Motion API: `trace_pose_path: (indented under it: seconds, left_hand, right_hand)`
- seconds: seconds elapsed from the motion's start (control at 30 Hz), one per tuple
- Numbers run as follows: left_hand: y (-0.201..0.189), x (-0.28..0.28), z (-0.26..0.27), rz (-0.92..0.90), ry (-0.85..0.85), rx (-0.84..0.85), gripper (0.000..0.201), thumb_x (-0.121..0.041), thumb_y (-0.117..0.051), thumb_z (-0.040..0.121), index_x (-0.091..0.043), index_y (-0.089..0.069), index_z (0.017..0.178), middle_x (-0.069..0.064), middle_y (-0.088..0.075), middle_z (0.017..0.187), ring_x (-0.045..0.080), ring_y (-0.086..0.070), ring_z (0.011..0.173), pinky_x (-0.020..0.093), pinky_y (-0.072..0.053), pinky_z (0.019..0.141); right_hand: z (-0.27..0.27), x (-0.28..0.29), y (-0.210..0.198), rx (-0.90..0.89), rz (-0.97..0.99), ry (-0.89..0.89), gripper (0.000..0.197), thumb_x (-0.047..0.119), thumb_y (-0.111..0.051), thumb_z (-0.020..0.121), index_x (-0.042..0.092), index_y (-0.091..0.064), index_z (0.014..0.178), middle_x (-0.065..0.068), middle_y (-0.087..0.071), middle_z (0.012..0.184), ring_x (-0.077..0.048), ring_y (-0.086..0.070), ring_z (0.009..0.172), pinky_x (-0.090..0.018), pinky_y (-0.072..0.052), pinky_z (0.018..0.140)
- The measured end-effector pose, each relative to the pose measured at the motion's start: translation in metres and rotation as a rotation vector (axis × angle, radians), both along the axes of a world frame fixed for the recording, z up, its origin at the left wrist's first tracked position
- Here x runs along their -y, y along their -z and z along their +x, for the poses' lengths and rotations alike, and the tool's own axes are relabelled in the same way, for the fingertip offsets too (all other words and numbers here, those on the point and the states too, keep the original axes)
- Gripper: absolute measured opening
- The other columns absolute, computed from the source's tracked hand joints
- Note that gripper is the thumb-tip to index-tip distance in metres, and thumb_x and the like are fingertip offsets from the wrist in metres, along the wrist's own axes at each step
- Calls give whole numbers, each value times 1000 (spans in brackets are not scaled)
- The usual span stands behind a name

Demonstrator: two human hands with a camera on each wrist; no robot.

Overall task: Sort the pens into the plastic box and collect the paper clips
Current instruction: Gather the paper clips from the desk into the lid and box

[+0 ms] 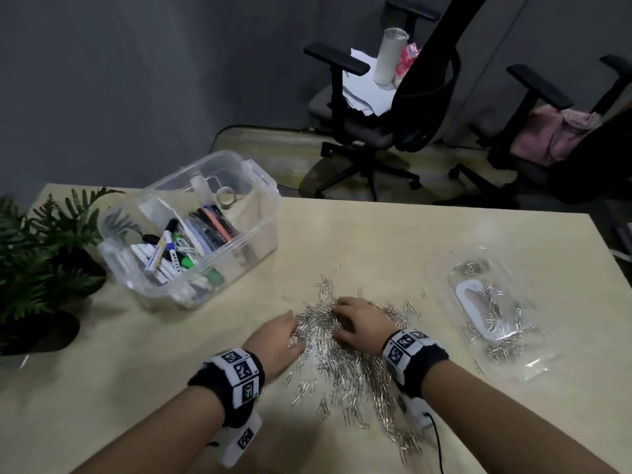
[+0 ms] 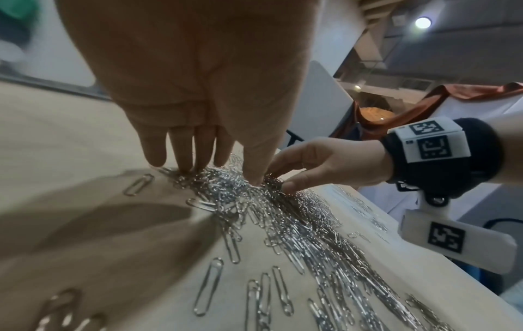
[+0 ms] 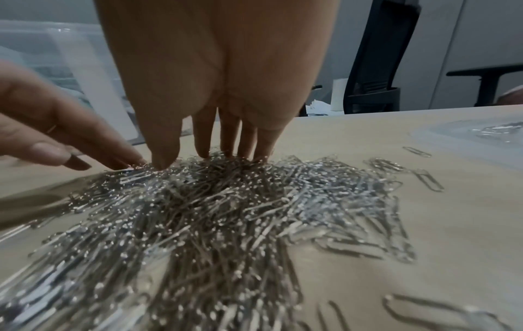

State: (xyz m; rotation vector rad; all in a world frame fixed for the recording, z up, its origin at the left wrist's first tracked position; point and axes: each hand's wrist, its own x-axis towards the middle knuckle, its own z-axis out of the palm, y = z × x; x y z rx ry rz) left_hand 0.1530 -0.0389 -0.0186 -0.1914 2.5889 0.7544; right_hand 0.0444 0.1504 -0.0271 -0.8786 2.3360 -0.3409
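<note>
Left hand [image 1: 277, 340] and right hand [image 1: 359, 322], fingers fairly straight, tips pressing into heap of paper clips [image 1: 338, 357] on table [image 1: 136, 388], gripping nothing. Pens [image 1: 178, 248] in plastic box [image 1: 191, 230], far left.

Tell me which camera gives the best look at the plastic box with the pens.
The head view: the whole plastic box shows, open, pens inside. The right wrist view catches only a blurred clear wall behind the hand; the left wrist view shows nothing recognisable.
</note>
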Motion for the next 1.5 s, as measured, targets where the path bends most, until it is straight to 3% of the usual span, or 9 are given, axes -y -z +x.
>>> trace_pose_path:
  seconds: [0.07,0.2,0.33,0.6,0.73,0.9,1.07,1.2,1.5]
  left_hand:
    - [1,-7,-4,33,15,-65,57,-38,-58,89,-17,-42,139,1,-45,143,16,-43,128,27,-32,109]
    - [8,-18,-15,-23,-63,-103,78,-44,-70,79,-25,-32,144,-5,-40,140,15,-40,126,31,-37,107]
    - [15,-29,-28,-47,-96,-51,85,-38,-80,70,-26,-34,142,-3,-41,130,18,-42,120,32,-41,101]
    - [27,-22,-44,71,-219,-15,31,-15,-74,79,-20,-61,107,-1,-60,105,14,-57,94,22,-42,81]
    - [24,-18,-50,57,-266,-11,21,-16,-72,82,-16,-66,102,3,-66,102,16,-57,90,23,-42,79]
    - [12,-18,-53,55,-281,-27,23,-19,-73,81,-15,-70,103,3,-69,99,17,-61,90,26,-48,83]
    - [-8,-21,-54,83,-275,-73,21,-20,-74,79,-14,-71,99,2,-69,95,17,-62,89,27,-49,82]
    - [-34,-20,-59,94,-249,-126,24,-24,-76,79,-12,-71,99,3,-69,96,18,-62,90,27,-49,84]
    - [-117,26,-83,157,-354,-317,20,-16,-75,79,-12,-70,97,3,-69,91,17,-64,83,33,-55,82]
  right_hand:
    - [2,-9,-2,2,-63,35,54,37,-64,87,23,-46,137,2,-44,140,-15,-45,124,-29,-36,108]
    - [-4,-21,-3,-144,-6,147,56,45,-70,79,31,-49,130,5,-49,128,-15,-48,117,-35,-39,103]
    - [-2,-24,3,-112,102,168,66,49,-74,73,33,-47,131,3,-47,123,-18,-46,114,-34,-41,99]
    - [-11,-22,9,32,4,256,29,28,-71,83,20,-63,109,-1,-60,110,-19,-57,101,-33,-47,93]
    - [-15,-21,6,54,-10,243,5,21,-68,85,18,-70,89,1,-68,98,-18,-63,92,-28,-51,84]
    - [-18,-22,-8,90,-40,213,7,20,-65,86,21,-69,80,7,-63,77,-13,-61,74,-22,-46,68]
    - [-19,-26,-27,115,-91,200,10,17,-64,87,14,-73,89,-1,-72,90,-15,-66,81,-29,-54,78]
    - [-23,-25,-48,58,-109,156,12,23,-67,88,13,-73,90,6,-65,83,-5,-53,71,-11,-37,61]
    - [-43,2,-105,-44,-232,123,12,21,-69,85,10,-73,89,-3,-70,92,-13,-57,80,-20,-41,72]
